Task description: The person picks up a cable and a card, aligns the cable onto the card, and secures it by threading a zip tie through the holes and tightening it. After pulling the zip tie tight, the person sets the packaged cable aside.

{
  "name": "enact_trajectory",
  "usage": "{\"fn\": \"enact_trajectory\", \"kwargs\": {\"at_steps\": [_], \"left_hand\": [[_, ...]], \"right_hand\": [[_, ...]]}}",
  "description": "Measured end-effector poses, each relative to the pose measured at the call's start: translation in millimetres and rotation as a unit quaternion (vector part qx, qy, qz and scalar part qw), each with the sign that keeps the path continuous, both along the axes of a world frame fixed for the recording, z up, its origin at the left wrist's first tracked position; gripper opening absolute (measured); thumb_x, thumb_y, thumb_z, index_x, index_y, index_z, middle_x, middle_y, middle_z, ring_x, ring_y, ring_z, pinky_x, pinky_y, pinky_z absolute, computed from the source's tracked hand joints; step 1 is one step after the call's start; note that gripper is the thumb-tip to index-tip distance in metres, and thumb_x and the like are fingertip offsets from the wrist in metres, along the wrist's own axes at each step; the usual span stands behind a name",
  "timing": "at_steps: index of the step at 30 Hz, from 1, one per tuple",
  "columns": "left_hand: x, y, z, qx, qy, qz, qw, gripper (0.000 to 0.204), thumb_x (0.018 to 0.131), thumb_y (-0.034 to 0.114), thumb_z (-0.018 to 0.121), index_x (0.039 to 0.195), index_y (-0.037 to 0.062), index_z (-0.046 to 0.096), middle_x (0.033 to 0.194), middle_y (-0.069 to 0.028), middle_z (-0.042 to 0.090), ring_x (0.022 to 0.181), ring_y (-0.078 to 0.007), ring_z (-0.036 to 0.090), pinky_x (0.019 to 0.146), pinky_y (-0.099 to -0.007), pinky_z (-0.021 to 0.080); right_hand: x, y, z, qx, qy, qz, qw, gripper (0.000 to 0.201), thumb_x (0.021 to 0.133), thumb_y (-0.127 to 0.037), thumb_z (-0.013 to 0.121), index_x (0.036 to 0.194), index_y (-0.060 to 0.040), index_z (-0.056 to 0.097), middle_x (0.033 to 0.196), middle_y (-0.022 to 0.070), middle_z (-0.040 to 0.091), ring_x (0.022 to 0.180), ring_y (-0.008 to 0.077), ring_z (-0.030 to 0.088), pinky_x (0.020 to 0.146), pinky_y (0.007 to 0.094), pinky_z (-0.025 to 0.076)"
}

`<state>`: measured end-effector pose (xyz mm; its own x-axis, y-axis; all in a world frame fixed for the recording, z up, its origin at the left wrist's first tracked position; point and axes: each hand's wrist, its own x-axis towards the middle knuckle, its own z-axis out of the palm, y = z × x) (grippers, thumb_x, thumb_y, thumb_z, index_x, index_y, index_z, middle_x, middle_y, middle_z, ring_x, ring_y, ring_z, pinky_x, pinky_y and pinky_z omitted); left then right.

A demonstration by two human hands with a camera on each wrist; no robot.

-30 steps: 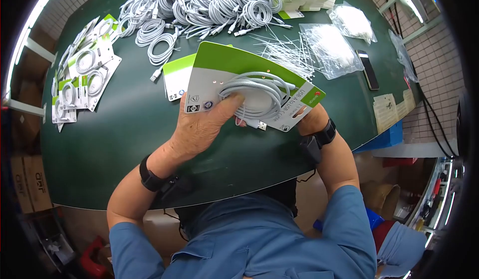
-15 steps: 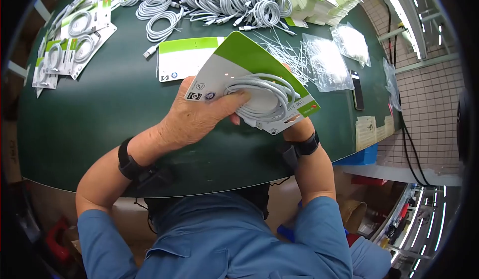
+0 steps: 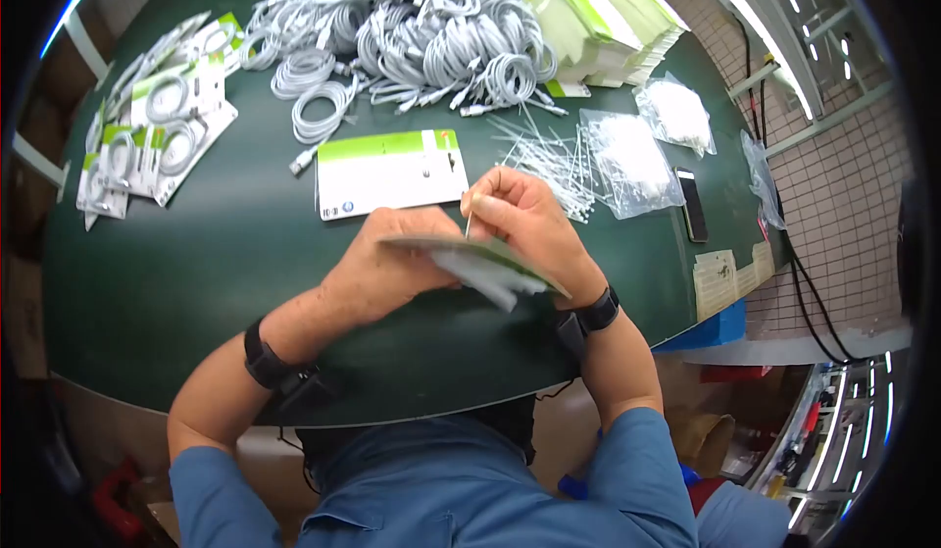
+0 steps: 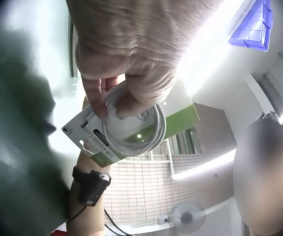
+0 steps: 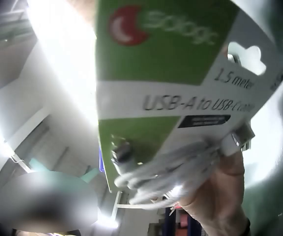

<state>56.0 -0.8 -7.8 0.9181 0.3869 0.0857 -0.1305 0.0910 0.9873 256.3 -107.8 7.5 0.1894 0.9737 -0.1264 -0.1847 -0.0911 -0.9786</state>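
The left hand (image 3: 387,259) grips a green-and-white card (image 3: 490,250) with a coiled white cable (image 3: 487,277) against its face; in the left wrist view the thumb presses the coil (image 4: 156,130) onto the card (image 4: 180,115). Behind the card, the right hand (image 3: 534,224) pinches a thin white tie (image 3: 469,224) between thumb and fingertip. The right wrist view shows the card (image 5: 156,59) close up, its cable (image 5: 180,167) bunched below the printed text and the left hand (image 5: 220,196) behind it. The right hand's fingers are hidden there.
A flat card (image 3: 382,180) lies just beyond the hands. Further back are a heap of coiled cables (image 3: 421,38), stacked cards (image 3: 588,28), loose ties (image 3: 549,161) and bags of ties (image 3: 627,161). Carded cables (image 3: 167,107) lie left, a phone (image 3: 691,205) right.
The held card has tipped from facing the head camera to nearly edge-on and is lower. The right hand has come up from behind it, now pinching a tie.
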Motion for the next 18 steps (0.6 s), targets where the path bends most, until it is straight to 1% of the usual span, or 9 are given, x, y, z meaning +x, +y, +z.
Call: {"fn": "enact_trajectory", "kwargs": {"at_steps": [2,5,8,10,13,14,16,17,18], "left_hand": [[1,2,-7,0.046,-0.028,-0.022,0.998,0.016,0.085,-0.002,0.082,0.100,0.0012,0.077,0.097,-0.0048,0.073,0.084,-0.0104,0.067,0.078,-0.0271,0.057],[1,-4,-7,0.018,-0.056,0.002,0.998,0.018,0.079,-0.007,0.084,0.092,0.0041,0.078,0.097,-0.0036,0.069,0.089,-0.0117,0.067,0.083,-0.0264,0.055],[1,-10,-6,0.060,-0.057,0.000,0.997,0.017,0.079,-0.007,0.084,0.088,0.0048,0.076,0.098,-0.0036,0.068,0.089,-0.0127,0.067,0.082,-0.0256,0.054],[1,-12,-7,0.084,-0.057,0.002,0.995,0.017,0.078,-0.007,0.084,0.087,0.0052,0.076,0.098,-0.0037,0.067,0.089,-0.0132,0.067,0.082,-0.0251,0.054],[4,-9,-11,0.123,-0.076,0.051,0.988,0.018,0.077,-0.007,0.084,0.087,0.0055,0.076,0.096,-0.0038,0.068,0.087,-0.0137,0.068,0.080,-0.0251,0.054],[4,-7,-11,0.131,-0.080,0.051,0.987,0.018,0.077,-0.007,0.084,0.087,0.0055,0.076,0.096,-0.0038,0.068,0.087,-0.0137,0.068,0.080,-0.0251,0.054],[2,-4,-11,0.159,-0.096,0.101,0.977,0.018,0.076,-0.007,0.085,0.087,0.0057,0.076,0.096,-0.0052,0.070,0.086,-0.0137,0.068,0.079,-0.0254,0.054],[2,-2,-12,0.172,-0.104,0.127,0.971,0.019,0.076,-0.007,0.085,0.087,0.0059,0.076,0.096,-0.0059,0.071,0.085,-0.0136,0.068,0.078,-0.0256,0.054],[3,1,-14,0.180,-0.108,0.129,0.969,0.019,0.076,-0.007,0.085,0.087,0.0059,0.076,0.096,-0.0059,0.071,0.085,-0.0136,0.068,0.078,-0.0256,0.054]], "right_hand": [[4,3,-7,0.025,0.001,-0.005,1.000,0.009,0.101,-0.007,0.069,0.099,0.0003,0.065,0.088,0.0041,0.068,0.072,0.0079,0.064,0.066,0.0243,0.055],[2,3,-13,0.053,0.010,-0.012,0.998,0.007,0.101,-0.004,0.069,0.098,-0.0003,0.064,0.092,0.0031,0.067,0.071,0.0069,0.062,0.065,0.0230,0.052],[-2,5,-14,0.042,-0.074,0.010,0.996,0.007,0.101,-0.003,0.068,0.099,0.0017,0.063,0.091,0.0039,0.066,0.070,0.0078,0.062,0.065,0.0233,0.053],[-1,4,-10,0.046,-0.076,0.000,0.996,0.006,0.101,-0.002,0.067,0.099,0.0016,0.063,0.091,0.0043,0.066,0.070,0.0078,0.061,0.066,0.0235,0.053],[-1,-1,-1,0.051,-0.085,-0.017,0.995,0.005,0.101,-0.001,0.066,0.099,0.0014,0.062,0.090,0.0053,0.066,0.068,0.0078,0.061,0.067,0.0239,0.052],[0,-5,3,0.072,-0.053,0.000,0.996,0.005,0.101,-0.001,0.065,0.099,0.0011,0.062,0.090,0.0056,0.066,0.069,0.0077,0.061,0.067,0.0241,0.052],[2,-12,12,0.112,0.005,0.041,0.993,0.005,0.102,0.000,0.064,0.098,0.0005,0.061,0.089,0.0063,0.065,0.071,0.0075,0.061,0.068,0.0244,0.052],[2,-14,17,0.120,0.000,0.044,0.992,0.005,0.102,0.000,0.064,0.098,0.0005,0.061,0.089,0.0063,0.065,0.071,0.0075,0.061,0.068,0.0244,0.052],[0,-16,22,0.126,-0.011,0.057,0.990,0.005,0.102,0.000,0.064,0.098,0.0003,0.061,0.090,0.0063,0.065,0.072,0.0074,0.061,0.069,0.0241,0.051]]}}
